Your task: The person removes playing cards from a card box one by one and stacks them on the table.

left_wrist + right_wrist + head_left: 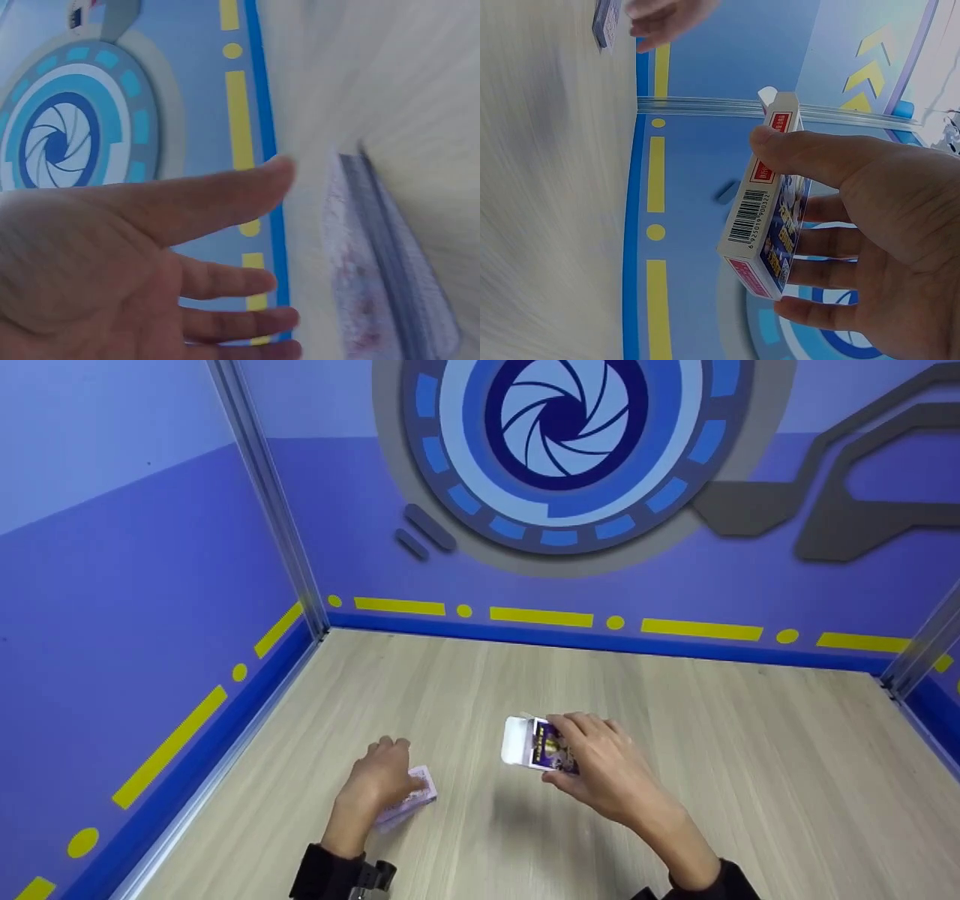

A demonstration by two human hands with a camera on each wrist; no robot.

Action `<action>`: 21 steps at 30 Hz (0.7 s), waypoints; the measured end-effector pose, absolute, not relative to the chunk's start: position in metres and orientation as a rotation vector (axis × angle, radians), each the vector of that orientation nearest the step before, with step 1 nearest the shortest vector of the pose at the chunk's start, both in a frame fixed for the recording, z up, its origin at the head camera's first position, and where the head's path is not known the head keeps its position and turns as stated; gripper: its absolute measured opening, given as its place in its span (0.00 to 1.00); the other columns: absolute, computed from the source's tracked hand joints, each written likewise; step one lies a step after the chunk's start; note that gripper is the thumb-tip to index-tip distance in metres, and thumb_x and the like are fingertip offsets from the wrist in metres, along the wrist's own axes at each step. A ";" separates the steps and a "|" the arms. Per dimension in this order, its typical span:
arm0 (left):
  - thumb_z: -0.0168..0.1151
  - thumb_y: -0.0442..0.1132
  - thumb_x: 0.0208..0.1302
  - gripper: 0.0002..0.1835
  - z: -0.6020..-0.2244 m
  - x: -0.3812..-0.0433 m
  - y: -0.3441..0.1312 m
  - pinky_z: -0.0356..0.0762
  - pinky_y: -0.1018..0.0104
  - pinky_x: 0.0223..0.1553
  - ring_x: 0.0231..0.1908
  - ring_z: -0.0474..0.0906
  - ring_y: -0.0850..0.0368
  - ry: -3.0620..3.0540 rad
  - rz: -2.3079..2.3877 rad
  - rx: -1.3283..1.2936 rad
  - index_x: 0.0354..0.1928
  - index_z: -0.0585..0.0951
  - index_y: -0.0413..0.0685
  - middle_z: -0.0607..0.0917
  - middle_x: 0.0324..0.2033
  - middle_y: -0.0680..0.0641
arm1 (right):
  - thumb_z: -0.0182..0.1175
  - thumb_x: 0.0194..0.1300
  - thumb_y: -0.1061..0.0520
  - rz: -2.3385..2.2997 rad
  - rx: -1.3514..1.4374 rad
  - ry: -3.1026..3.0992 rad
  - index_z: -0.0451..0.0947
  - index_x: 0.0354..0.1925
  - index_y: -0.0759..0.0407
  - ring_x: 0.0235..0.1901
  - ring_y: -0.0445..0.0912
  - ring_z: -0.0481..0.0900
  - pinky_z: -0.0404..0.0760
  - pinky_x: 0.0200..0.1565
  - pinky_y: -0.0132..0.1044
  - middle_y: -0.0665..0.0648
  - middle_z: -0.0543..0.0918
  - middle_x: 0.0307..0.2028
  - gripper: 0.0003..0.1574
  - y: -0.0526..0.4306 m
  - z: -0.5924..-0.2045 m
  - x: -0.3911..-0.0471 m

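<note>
My right hand (611, 769) holds a playing-card box (553, 744) above the table, thumb on one side and fingers on the other. The box's white end flap hangs out to the left, and its barcode side shows in the right wrist view (751, 214). Left of it, a deck of playing cards (421, 789) lies on the table, with pale patterned backs. My left hand (377, 780) is over the deck in the head view. In the left wrist view its thumb and fingers are straight, apart from the deck (375, 270), which looks blurred.
The wooden table (712, 750) meets a blue back wall (337, 532) with yellow dashes along its foot. A second blue wall (150, 607) stands at the left, joined to the back one by a metal corner post (274, 502).
</note>
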State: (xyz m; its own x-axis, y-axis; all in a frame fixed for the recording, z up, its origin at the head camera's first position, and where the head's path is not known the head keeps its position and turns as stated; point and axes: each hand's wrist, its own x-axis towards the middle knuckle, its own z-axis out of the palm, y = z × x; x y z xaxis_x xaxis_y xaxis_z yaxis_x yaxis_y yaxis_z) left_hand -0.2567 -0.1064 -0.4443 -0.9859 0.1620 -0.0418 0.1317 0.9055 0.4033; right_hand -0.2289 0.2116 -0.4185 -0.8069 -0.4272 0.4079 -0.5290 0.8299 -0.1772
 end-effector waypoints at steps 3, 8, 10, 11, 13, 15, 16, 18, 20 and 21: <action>0.75 0.39 0.62 0.24 -0.438 -0.255 -0.098 0.80 0.44 0.49 0.51 0.81 0.38 3.117 0.749 0.367 0.56 0.81 0.33 0.83 0.49 0.36 | 0.81 0.54 0.45 0.425 0.710 -2.673 0.75 0.65 0.60 0.57 0.58 0.79 0.75 0.58 0.61 0.61 0.82 0.57 0.47 0.211 -0.418 -0.228; 0.72 0.39 0.66 0.07 -0.428 -0.248 -0.074 0.82 0.55 0.40 0.39 0.84 0.53 3.300 0.941 0.640 0.43 0.86 0.46 0.86 0.38 0.50 | 0.81 0.53 0.47 0.473 0.703 -2.685 0.74 0.67 0.59 0.57 0.57 0.79 0.78 0.56 0.61 0.60 0.80 0.58 0.47 0.211 -0.419 -0.228; 0.71 0.39 0.67 0.04 -0.423 -0.244 -0.065 0.82 0.59 0.38 0.36 0.83 0.59 3.326 1.068 0.723 0.40 0.86 0.49 0.86 0.34 0.53 | 0.82 0.53 0.48 0.489 0.712 -2.678 0.74 0.67 0.59 0.57 0.56 0.78 0.80 0.55 0.59 0.60 0.80 0.58 0.48 0.211 -0.420 -0.228; 0.71 0.38 0.67 0.03 -0.421 -0.242 -0.060 0.82 0.60 0.38 0.35 0.82 0.61 3.326 1.146 0.764 0.38 0.86 0.49 0.86 0.33 0.55 | 0.82 0.52 0.49 0.493 0.717 -2.674 0.74 0.67 0.59 0.57 0.55 0.78 0.80 0.54 0.58 0.60 0.80 0.58 0.48 0.211 -0.420 -0.228; 0.70 0.36 0.68 0.01 -0.419 -0.237 -0.050 0.82 0.63 0.37 0.35 0.81 0.63 3.286 1.316 0.836 0.38 0.85 0.49 0.86 0.33 0.55 | 0.83 0.51 0.50 0.501 0.729 -2.665 0.74 0.66 0.59 0.57 0.55 0.78 0.81 0.54 0.56 0.60 0.80 0.58 0.48 0.211 -0.421 -0.229; 0.68 0.33 0.69 0.02 -0.418 -0.234 -0.041 0.82 0.64 0.37 0.35 0.82 0.63 3.207 1.486 0.898 0.39 0.85 0.47 0.86 0.35 0.54 | 0.83 0.50 0.51 0.504 0.734 -2.658 0.75 0.66 0.59 0.57 0.54 0.78 0.81 0.55 0.55 0.59 0.80 0.58 0.48 0.211 -0.421 -0.229; 0.67 0.31 0.68 0.03 -0.418 -0.232 -0.036 0.82 0.65 0.37 0.35 0.82 0.63 3.158 1.559 0.918 0.40 0.84 0.46 0.86 0.36 0.54 | 0.84 0.50 0.52 0.508 0.738 -2.655 0.75 0.66 0.59 0.57 0.54 0.78 0.81 0.54 0.55 0.59 0.80 0.58 0.48 0.211 -0.421 -0.229; 0.66 0.28 0.68 0.05 -0.421 -0.230 -0.028 0.82 0.66 0.37 0.37 0.82 0.61 3.059 1.666 0.948 0.42 0.83 0.44 0.85 0.38 0.52 | 0.84 0.50 0.52 0.510 0.749 -2.643 0.75 0.66 0.58 0.57 0.54 0.78 0.82 0.54 0.54 0.58 0.80 0.58 0.48 0.210 -0.421 -0.229; 0.65 0.25 0.67 0.07 -0.425 -0.229 -0.021 0.83 0.67 0.37 0.37 0.82 0.59 2.969 1.740 0.960 0.43 0.81 0.42 0.84 0.39 0.50 | 0.84 0.50 0.53 0.513 0.762 -2.632 0.76 0.66 0.57 0.57 0.53 0.78 0.82 0.53 0.54 0.58 0.80 0.58 0.47 0.209 -0.422 -0.229; 0.65 0.25 0.67 0.07 -0.428 -0.228 -0.018 0.83 0.67 0.37 0.38 0.82 0.59 2.933 1.762 0.953 0.43 0.80 0.41 0.84 0.39 0.50 | 0.84 0.49 0.53 0.515 0.769 -2.626 0.76 0.66 0.56 0.57 0.53 0.78 0.82 0.53 0.55 0.57 0.79 0.58 0.47 0.209 -0.422 -0.229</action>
